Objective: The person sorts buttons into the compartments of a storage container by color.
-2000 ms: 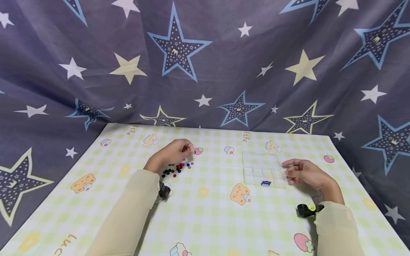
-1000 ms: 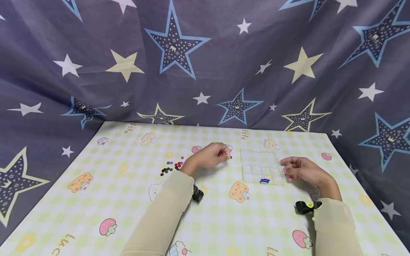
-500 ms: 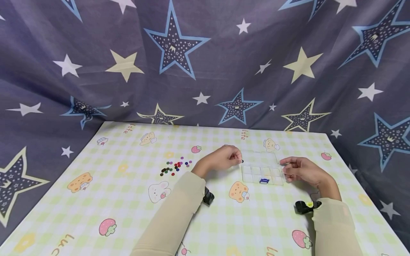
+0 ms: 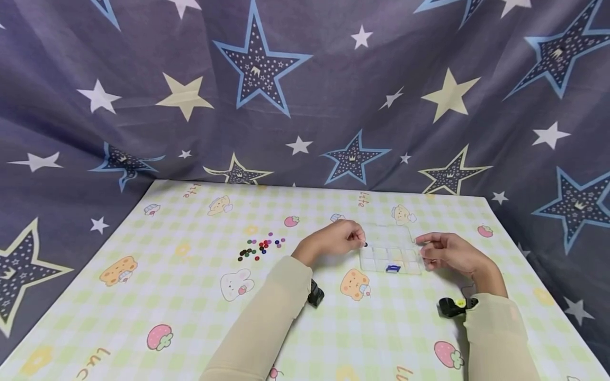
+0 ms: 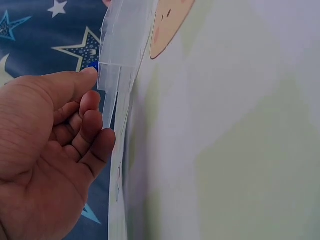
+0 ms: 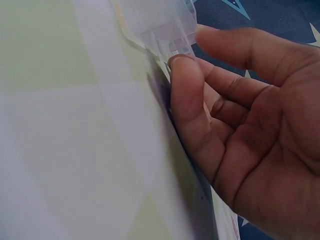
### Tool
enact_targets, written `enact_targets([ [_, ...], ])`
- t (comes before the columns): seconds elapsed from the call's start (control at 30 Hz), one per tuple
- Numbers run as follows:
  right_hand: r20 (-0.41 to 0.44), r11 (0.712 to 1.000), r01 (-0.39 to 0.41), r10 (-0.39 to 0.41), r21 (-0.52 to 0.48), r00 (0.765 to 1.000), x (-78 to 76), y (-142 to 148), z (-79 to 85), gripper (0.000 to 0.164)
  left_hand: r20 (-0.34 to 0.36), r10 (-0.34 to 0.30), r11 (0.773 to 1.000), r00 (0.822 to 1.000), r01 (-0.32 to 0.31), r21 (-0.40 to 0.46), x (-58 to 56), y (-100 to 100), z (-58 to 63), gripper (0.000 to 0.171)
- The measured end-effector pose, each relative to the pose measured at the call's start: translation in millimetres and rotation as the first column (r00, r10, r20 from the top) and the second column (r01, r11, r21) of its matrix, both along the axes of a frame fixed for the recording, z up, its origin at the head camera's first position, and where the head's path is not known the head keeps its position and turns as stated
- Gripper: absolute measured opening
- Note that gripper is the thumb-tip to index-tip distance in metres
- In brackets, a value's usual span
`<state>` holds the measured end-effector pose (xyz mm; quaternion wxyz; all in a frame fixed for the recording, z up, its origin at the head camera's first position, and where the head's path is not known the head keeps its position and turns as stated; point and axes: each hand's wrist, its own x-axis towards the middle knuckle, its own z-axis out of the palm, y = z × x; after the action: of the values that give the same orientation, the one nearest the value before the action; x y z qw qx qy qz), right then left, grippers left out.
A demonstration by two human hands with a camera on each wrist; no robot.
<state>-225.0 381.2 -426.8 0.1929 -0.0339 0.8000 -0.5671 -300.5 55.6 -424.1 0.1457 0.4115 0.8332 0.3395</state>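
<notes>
My left hand (image 4: 340, 237) pinches a small dark blue bead (image 5: 93, 65) between fingertip and thumb. It is at the left side of a clear plastic compartment box (image 4: 381, 266), close over the nearer row of cells by the hinge. The box lies with its lid (image 4: 388, 231) opened back on the table, and a blue latch (image 4: 393, 269) shows at its front. At the box's right end, my right hand (image 4: 455, 257) grips the edge with thumb and fingers. In the right wrist view those fingertips touch the clear wall.
Loose small beads (image 4: 262, 246) in red, green, black, purple and blue lie scattered left of my left hand. A checked, cartoon-printed cloth (image 4: 305, 317) covers the table. Behind it hangs a dark curtain (image 4: 324, 95) with stars.
My left hand has moved right from the bead pile to the box's left side, carrying the bead. Over the last half second it shifted slightly nearer the cells. My right hand has stayed at the box.
</notes>
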Motion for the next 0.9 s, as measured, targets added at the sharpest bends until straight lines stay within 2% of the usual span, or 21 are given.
enact_targets([
  [0.33,0.0,1.0,-0.001,0.001,-0.001,1.0,-0.2,-0.4,0.4,0.053,-0.013,0.006,1.0,1.0,-0.006,-0.011,-1.2,-2.9,1.7,0.009],
  [0.53,-0.007,1.0,0.0,0.0,0.001,1.0,0.8,-0.6,0.1,0.053,-0.079,0.006,0.999,0.997,-0.009,-0.037,-4.2,-7.9,2.7,0.012],
  [0.67,-0.004,1.0,-0.004,0.004,-0.004,1.0,0.1,-0.4,-1.0,0.054,-0.117,0.029,0.997,0.993,-0.036,-0.063,-6.5,-17.5,4.0,0.013],
  [0.9,-0.015,1.0,-0.011,0.011,-0.011,1.0,-0.3,-1.3,-1.7,0.053,-0.104,0.084,0.993,0.991,-0.092,-0.073,-10.6,-46.4,6.6,0.016],
])
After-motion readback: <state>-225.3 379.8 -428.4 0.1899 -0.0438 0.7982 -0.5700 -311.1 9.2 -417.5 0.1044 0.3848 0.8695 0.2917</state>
